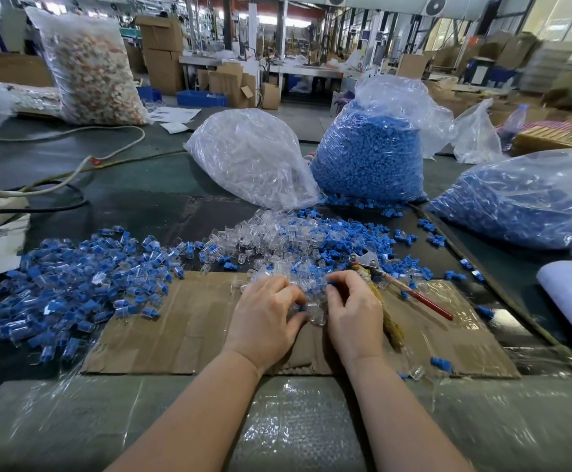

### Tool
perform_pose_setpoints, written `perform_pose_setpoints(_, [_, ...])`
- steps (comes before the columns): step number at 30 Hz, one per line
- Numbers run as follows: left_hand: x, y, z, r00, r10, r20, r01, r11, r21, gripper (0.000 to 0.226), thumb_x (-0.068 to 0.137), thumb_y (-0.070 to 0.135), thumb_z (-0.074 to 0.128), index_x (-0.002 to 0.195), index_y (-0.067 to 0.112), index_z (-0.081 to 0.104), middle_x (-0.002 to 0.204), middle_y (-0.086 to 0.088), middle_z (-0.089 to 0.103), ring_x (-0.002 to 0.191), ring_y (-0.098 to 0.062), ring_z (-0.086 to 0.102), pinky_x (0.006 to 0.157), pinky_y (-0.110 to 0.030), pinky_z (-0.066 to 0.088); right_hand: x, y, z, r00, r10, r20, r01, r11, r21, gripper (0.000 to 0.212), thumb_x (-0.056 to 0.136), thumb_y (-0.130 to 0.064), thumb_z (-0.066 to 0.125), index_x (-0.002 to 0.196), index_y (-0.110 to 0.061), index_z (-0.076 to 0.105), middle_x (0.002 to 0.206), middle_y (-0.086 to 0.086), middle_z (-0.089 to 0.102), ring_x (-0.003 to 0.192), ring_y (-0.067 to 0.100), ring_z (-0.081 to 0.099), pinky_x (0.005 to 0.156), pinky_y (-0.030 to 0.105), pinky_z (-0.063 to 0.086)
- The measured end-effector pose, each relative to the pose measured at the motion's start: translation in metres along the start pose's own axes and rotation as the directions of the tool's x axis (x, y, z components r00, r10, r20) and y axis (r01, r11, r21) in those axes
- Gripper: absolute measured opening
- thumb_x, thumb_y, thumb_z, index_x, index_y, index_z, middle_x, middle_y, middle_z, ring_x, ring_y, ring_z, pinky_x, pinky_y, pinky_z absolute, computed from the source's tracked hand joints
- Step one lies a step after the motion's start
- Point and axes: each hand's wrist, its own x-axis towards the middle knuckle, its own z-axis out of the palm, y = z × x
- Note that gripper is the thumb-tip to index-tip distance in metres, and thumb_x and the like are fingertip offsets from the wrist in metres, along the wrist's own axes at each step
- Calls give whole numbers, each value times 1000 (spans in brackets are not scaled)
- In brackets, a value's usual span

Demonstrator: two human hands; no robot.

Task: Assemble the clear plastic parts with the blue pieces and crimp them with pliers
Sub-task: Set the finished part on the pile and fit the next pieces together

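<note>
Step in hand: assembly. Left hand (267, 313) and right hand (352, 310) met over the cardboard (175, 328), fingers curled, pinching clear parts (316, 310) with a blue piece (301, 307) between them. Pliers (385, 284) lay just right, untouched. Next move likely calls for seating the piece squarely, then taking up the pliers.

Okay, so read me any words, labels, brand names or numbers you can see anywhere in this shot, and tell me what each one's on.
No text here can be read.
White printed paper sheets at the far table edge: dark print, too small and blurred to read.
Clear plastic water bottle at right: label unreadable.
Brown cardboard boxes in the background: no legible markings.
Clear plastic bags of blue pieces, red-handled metal pliers, flat brown cardboard sheet: no visible text.
</note>
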Motion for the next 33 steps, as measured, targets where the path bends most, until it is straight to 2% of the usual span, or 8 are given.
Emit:
perform_pose_setpoints(6, [1, 0, -2, 1000, 4, 0, -4, 1000, -18, 10, 81, 28, 69, 87, 21, 66, 90, 8, 55, 91, -11, 46, 88, -21, 35, 0, 0, 1, 1000, 2, -15, -1, 1000, 21, 12, 89, -6, 58, 97, -11, 65, 90, -6, 60, 87, 10, 54, 78, 16, 38])
perform_pose_setpoints(9, [1, 0, -4, 999, -7, -32, 4, 994, -106, 8, 79, 20, 72, 85, 16, 67, 87, 9, 54, 86, -10, 48, 82, -19, 38, 1, 0, 1, 999, -19, -49, 20, 999, 32, 11, 88, -6, 59, 94, -12, 66, 91, -3, 60, 90, 15, 54, 82, 26, 44])
perform_pose_setpoints(12, [1, -1, -6, 995, -66, -78, 47, 973, -226, 7, 80, 15, 71, 86, 14, 69, 87, 8, 59, 80, -9, 54, 75, -20, 47, -2, -1, 0, 992, -78, -100, 82, 996, 30, 10, 86, -5, 63, 90, -13, 69, 88, -3, 59, 90, 16, 53, 81, 27, 43])
perform_pose_setpoints(15, [2, -2, -7, 976, -155, -153, 100, 943, -317, 8, 80, 10, 70, 87, 12, 69, 85, 5, 64, 78, -10, 59, 74, -25, 51, -6, -3, -1, 983, -165, -80, 168, 985, 45, 12, 85, -4, 64, 92, -13, 69, 86, -7, 62, 83, 13, 58, 79, 23, 46])
perform_pose_setpoints(18, [3, -3, -7, 960, -215, -180, 133, 914, -383, 15, 81, 6, 69, 92, 14, 68, 82, 9, 62, 76, -8, 59, 74, -22, 50, -7, -3, 1, 981, -190, -39, 193, 979, 68, 11, 86, -7, 64, 92, -14, 68, 83, -5, 67, 73, 10, 59, 72, 25, 50])
perform_pose_setpoints(21, [4, -5, -6, 960, -210, -183, 132, 922, -364, 19, 82, 5, 67, 99, 14, 71, 85, 11, 60, 77, -5, 57, 73, -17, 48, -7, -2, 2, 980, -195, -28, 197, 976, 91, 7, 86, -10, 66, 87, -17, 66, 79, -6, 65, 71, 10, 59, 68, 28, 51])
perform_pose_setpoints(25, [4, -6, -6, 951, -258, -169, 166, 889, -427, 19, 83, 8, 67, 88, 27, 66, 79, 21, 59, 77, 2, 58, 72, -7, 44, -8, -6, 2, 972, -234, 2, 233, 969, 81, 7, 86, -13, 66, 82, -18, 63, 78, -7, 60, 77, 9, 56, 71, 29, 49])
perform_pose_setpoints(33, [5, -7, -3, 938, -320, -136, 208, 830, -518, 36, 82, 6, 68, 76, 38, 55, 68, 13, 61, 69, 5, 58, 63, -5, 43, -10, -9, 1, 967, -248, 62, 250, 968, -36, 12, 86, -18, 65, 75, -14, 60, 73, -5, 58, 74, 17, 52, 73, 39, 45])
